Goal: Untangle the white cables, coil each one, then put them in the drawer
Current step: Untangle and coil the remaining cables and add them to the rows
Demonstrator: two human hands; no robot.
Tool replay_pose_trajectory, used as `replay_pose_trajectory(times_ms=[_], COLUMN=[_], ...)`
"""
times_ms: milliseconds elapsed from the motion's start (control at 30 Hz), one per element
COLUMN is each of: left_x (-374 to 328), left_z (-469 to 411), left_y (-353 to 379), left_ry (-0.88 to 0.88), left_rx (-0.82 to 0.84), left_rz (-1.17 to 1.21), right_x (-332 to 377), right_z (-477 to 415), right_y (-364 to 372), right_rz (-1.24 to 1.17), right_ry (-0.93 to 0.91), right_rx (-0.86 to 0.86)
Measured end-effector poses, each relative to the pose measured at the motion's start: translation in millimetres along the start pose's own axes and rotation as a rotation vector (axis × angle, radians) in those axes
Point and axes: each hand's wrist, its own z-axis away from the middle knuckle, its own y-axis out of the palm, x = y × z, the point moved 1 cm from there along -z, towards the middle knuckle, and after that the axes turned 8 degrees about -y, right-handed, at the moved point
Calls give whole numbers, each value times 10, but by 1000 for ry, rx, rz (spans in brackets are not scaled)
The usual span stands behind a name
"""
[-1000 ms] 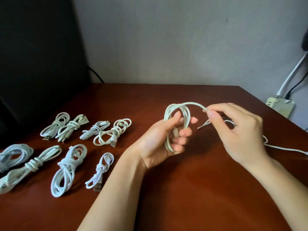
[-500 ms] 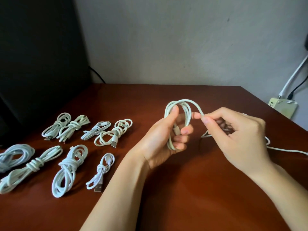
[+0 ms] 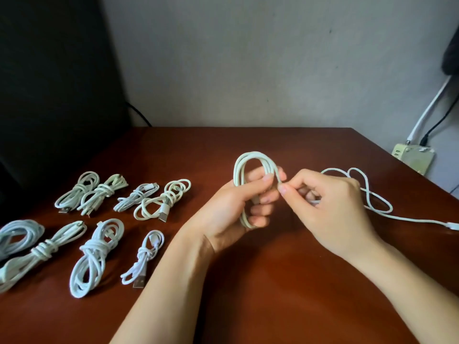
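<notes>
- At the near left of the brown table (image 3: 273, 294), four near bundles (image 3: 96, 254) of white cord in a row, each tied round its middle.
- Above mid-table, left hand (image 3: 233, 209) curled round the cable (image 3: 238, 170), gripping it as an upright loop of several strands, thumb pressed across them.
- Just to the right, right hand (image 3: 330, 209) pinching the same cable beside the loop between thumb and forefinger, other fingers curled in.
- Behind that hand, loose tail (image 3: 419, 220) of the cable lying slack on the table, trailing off to the right.
- Farther back at left, four far bundles (image 3: 164, 199).
- Past the table's right corner, pale power strip (image 3: 412, 157) by the grey wall (image 3: 248, 58).
</notes>
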Motion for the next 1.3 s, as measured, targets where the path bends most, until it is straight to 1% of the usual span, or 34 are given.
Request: replay_pose_trajectory(times_ms=[67,167,267,333,500,633,700,767,867,1033,1133,1200,1300], left_x=[7,-5,-53,-81,-125,-143,-144,-150,-146,-131,-137,-134,-117], left_z=[-7,-2,22,36,77,94,96,100,100,82,62,52,43], left_y=[-9,-44,-81,-117,-184,-199,-215,-241,-293,-318,-305,-289,-248], left_ry=[3,31,83,117,178,176,181,197,220,254,240,213,147], left_rx=[-31,-39,-20,-11,106,192,208,214,185,-2,-104,-161,-206], left_rz=[-26,-23,75,156,289,347,379,421,475,488,456,414,351], right_x=[-11,-43,-66,-93,-184,-207,-204,-207,-192,-166,-151,-134,-133], right_z=[14,3,-20,-26,-31,-5,12,18,8,-49,-62,-74,-82], right_y=[21,13,-4,-21,-68,-18,19,48,57,29,-22,-66,-107], right_rz=[23,42,-15,-20,-96,-156,-224,-282,-415,-502,-455,-373,-252], right_ry=[14,-13,3,41,202,256,283,305,313,301,291,266,233], right_rx=[45,135,233,267,375,543,564,526,391,184,54,-3,-96])
